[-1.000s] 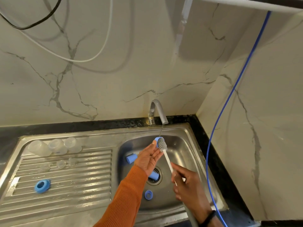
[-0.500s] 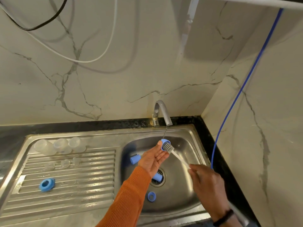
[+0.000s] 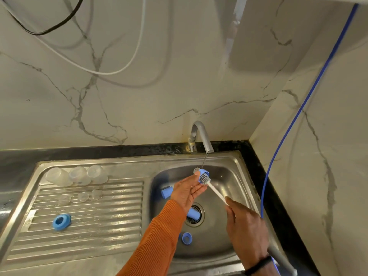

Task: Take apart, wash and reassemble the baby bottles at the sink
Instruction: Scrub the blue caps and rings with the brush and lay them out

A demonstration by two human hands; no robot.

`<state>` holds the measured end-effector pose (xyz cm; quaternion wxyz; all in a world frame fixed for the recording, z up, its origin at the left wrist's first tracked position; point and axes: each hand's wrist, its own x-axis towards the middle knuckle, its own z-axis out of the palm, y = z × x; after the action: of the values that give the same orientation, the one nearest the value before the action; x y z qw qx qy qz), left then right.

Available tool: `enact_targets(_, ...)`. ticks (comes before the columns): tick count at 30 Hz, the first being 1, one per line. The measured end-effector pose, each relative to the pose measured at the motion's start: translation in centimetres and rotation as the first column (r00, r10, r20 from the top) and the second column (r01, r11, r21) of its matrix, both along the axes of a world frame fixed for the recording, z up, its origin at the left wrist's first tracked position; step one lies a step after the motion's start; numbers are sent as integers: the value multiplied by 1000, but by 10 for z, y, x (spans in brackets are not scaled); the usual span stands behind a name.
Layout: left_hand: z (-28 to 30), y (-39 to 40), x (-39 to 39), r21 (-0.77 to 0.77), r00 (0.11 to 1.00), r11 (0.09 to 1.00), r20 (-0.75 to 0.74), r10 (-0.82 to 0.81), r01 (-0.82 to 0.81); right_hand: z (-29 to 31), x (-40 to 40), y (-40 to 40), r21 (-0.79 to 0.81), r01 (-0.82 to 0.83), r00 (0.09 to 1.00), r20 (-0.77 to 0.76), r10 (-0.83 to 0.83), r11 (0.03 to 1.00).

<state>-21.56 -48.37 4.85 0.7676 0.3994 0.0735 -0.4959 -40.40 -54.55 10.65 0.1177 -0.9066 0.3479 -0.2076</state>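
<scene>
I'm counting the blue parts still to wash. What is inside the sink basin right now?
Three loose blue parts lie in the sink basin: one by its left wall, one over the drain, partly hidden by the left hand, and a ring in front. Anything under the forearm is covered.

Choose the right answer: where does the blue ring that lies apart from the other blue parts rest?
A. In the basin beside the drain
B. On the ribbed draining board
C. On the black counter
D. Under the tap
B: the lone blue ring lies on the ribbed draining board, left of the basin.
</scene>
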Motion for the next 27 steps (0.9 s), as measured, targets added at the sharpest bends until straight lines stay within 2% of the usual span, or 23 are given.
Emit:
enact_targets(1, 1, 0, 0, 18, 1000, 1000, -7, 22, -22, -4, 0, 1, -75, -20, 1000, -13, 19, 997)
enact_targets(2, 0, -1, 1, 30, 999, 999, -18, 44, -44, -5, -2, 4, -37, -16, 999, -29, 15, 999)
enact_targets(3, -1, -2, 2, 39, 997, 997, -31, 67, -66, -5, -3, 6, 198, 16, 999, 31, -22, 980)
enact_targets(4, -1, -3, 4, 50, 994, 994, -45, 98, -96, -3, -3, 5, 595, 32, 983, 124, -132, 803)
enact_targets(5, -2, -3, 7, 65, 988, 988, -59, 146, -142, -3, -4, 1, 899, -8, 952, 141, -270, 438)
enact_targets(6, -3, -2, 12, 76, 978, 978, -66, 199, -194, -2, -10, 0, 996, -56, 931, 75, -357, 63)
enact_targets(7, -5, 0, 17, 75, 970, 970, -59, 238, -233, -2, -16, 1, 988, -97, 927, 47, -371, -117)
enact_targets(8, -7, 3, 21, 65, 967, 966, -32, 252, -249, -3, -20, 2, 985, -103, 933, 48, -356, -138)
enact_targets(11, -14, 6, 17, 69, 981, 985, 120, 149, -158, -4, -23, 5, 997, -73, 888, 50, -458, -31)
enact_targets(14, -19, 0, 6, 170, 970, 981, 236, 49, -91, -15, -18, -1, 999, -16, 857, 29, -515, 30)
enact_targets(19, -21, -13, 7, 285, 920, 953, 392, -13, -108, -44, 9, -22, 999, -2, 834, -17, -551, -34)
enact_targets(20, -20, -19, 9, 280, 915, 953, 403, -8, -115, -52, 16, -31, 1000, 18, 834, -20, -552, -9)
enact_targets(21, -19, -25, 11, 268, 916, 956, 401, 2, -120, -59, 24, -40, 997, 59, 832, -16, -554, 59)
enact_targets(23, -16, -37, 15, 217, 936, 970, 351, 26, -109, -73, 39, -64, 929, 191, 837, 13, -547, 316)
enact_targets(25, -15, -50, 19, 168, 958, 983, 285, 23, -73, -81, 51, -94, 740, 336, 862, 7, -507, 583)
enact_targets(27, -16, -59, 23, 132, 976, 991, 218, 4, -34, -91, 55, -126, 551, 421, 883, -66, -466, 720)
